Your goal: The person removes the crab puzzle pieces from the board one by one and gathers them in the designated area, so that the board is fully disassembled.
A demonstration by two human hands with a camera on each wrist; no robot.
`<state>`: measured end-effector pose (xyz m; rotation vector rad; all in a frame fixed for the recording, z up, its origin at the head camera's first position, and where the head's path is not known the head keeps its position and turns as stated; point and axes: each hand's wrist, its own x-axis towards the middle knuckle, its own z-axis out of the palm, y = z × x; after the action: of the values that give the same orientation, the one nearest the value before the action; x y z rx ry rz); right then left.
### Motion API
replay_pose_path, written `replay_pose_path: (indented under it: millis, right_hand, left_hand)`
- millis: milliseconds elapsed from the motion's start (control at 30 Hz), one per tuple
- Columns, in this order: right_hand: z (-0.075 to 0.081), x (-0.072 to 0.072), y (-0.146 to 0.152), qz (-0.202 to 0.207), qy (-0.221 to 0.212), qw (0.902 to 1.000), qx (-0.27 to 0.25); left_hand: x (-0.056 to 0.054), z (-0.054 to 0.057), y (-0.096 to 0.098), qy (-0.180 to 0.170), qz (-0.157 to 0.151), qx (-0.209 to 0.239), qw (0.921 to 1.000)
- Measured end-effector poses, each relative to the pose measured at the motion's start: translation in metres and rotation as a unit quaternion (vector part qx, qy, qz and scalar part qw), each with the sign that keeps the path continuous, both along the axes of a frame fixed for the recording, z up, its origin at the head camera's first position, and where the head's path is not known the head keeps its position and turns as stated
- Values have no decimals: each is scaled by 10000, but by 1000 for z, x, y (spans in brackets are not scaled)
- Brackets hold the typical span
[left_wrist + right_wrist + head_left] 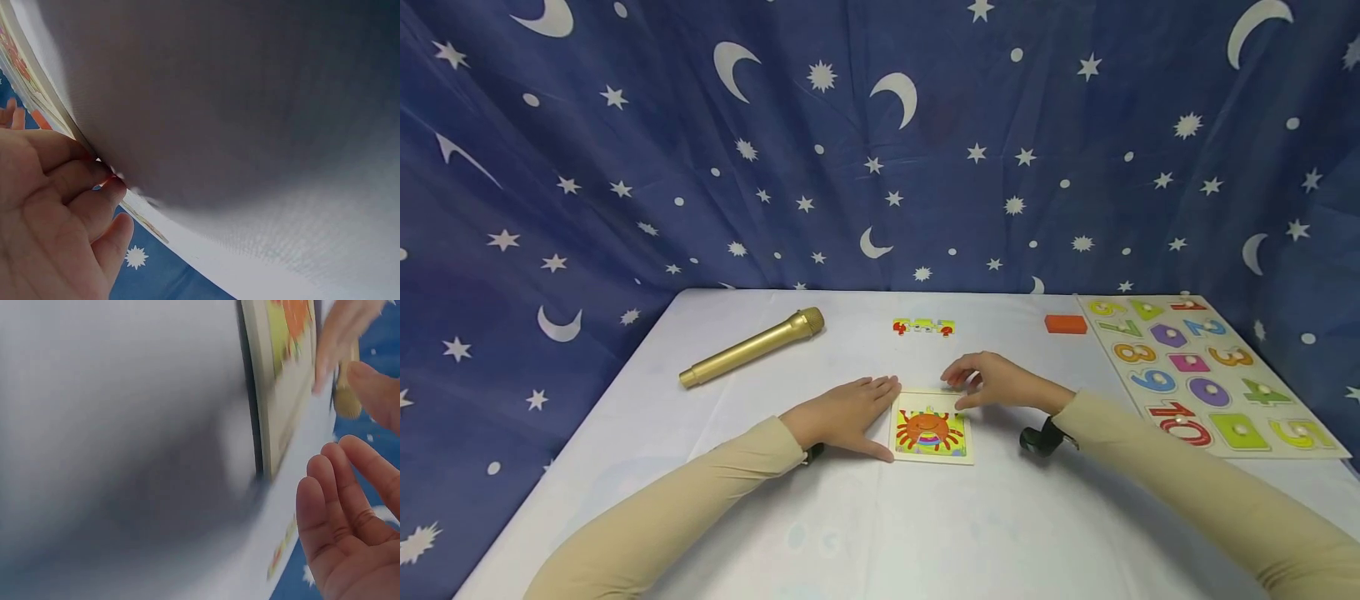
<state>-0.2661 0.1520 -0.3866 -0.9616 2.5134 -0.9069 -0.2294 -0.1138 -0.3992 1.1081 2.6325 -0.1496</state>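
Observation:
A square crab puzzle board [931, 457] with a pale wooden frame lies on the white table. Its lower part shows an orange crab picture, while a band along the top is bare. My left hand [848, 414] rests at the board's left side, fingers stretched out and touching the edge. Over the upper right corner hovers my right hand [1000, 382], its fingers loosely bent and nothing between them; the right wrist view shows this hand [356, 531] with its palm bare. Beyond the board lies a strip of puzzle pieces [923, 327] with red and green print.
A gold microphone [752, 347] lies at the back left. An orange-red block [1065, 324] sits at the back right, beside a large number and shape puzzle board [1217, 379]. A dark blue curtain [925, 192] with moons and stars hangs behind the table.

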Motion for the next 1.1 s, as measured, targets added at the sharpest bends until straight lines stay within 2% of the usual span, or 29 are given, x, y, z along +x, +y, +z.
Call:
replay_pose_path:
  millis: [233,467,767,1100]
  right_hand:
    - [-9,8,-18,390,-217,9990,65]
    - [-14,9,-36,636,-135,9972,379]
    - [-10,12,-45,707,-9,9950,701]
    - [-11,12,-46,697,16,9953,667]
  left_hand:
    - [1,2,-1,-12,-34,52,10000]
    - [2,3,-1,1,-77,88,9999]
    - [1,1,-2,-2,-58,126,9999]
    - [1,1,-2,13,-58,124,9999]
